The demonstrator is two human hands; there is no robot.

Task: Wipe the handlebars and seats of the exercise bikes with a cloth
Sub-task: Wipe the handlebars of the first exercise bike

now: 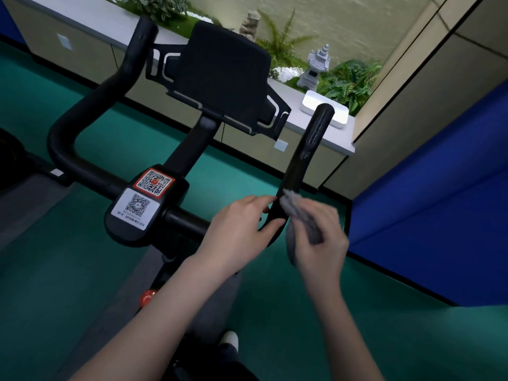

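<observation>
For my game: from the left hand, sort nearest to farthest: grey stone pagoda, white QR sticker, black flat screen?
1. White QR sticker, just left of the left hand.
2. Black flat screen, ahead, higher up.
3. Grey stone pagoda, on the far ledge.

Items you have around the grip:
- Ahead, up and right: white counter (302, 127), carrying a white box (325, 110), a stone lantern (313, 68), ferns (351, 81) and white flowers (286, 72).
- Farther ahead, left of the lantern: stone animal figure (250, 23).
- Right: blue wall panel (439, 215).
- Below: green floor (96, 270).
</observation>
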